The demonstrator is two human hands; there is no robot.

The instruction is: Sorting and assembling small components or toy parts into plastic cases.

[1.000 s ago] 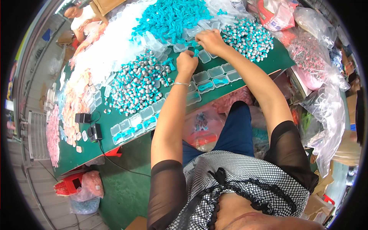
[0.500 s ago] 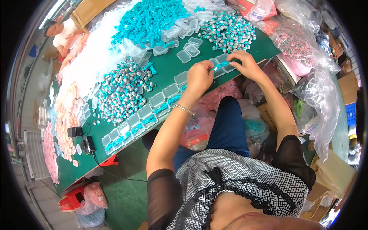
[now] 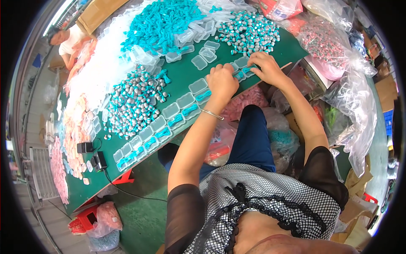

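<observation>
A row of small clear plastic cases [image 3: 171, 111] with raised lids runs along the table's near edge, several holding a bundled teal cord [image 3: 189, 109]. At the row's right part, my left hand [image 3: 222, 84] is closed, knuckles up, its fingertips hidden beside a case. My right hand [image 3: 269, 71] bends over the last cases, thumb and forefinger at the end of a teal cord [image 3: 242, 75] that lies across the case between both hands. Behind the row lie a few loose clear cases [image 3: 198, 62].
On the green table [image 3: 179, 78] are a heap of teal cords [image 3: 163, 25], two piles of grey-and-teal beadlike pieces [image 3: 135, 101] [image 3: 247, 34], and many clear cases. A black adapter [image 3: 98, 161] with a cable sits at left. Bagged goods [image 3: 323, 44] stand right; another person [image 3: 69, 42] is at far left.
The teal cord between my hands has come down into the case. My left hand has shifted slightly right, and my right hand slightly left. The view has shifted a little.
</observation>
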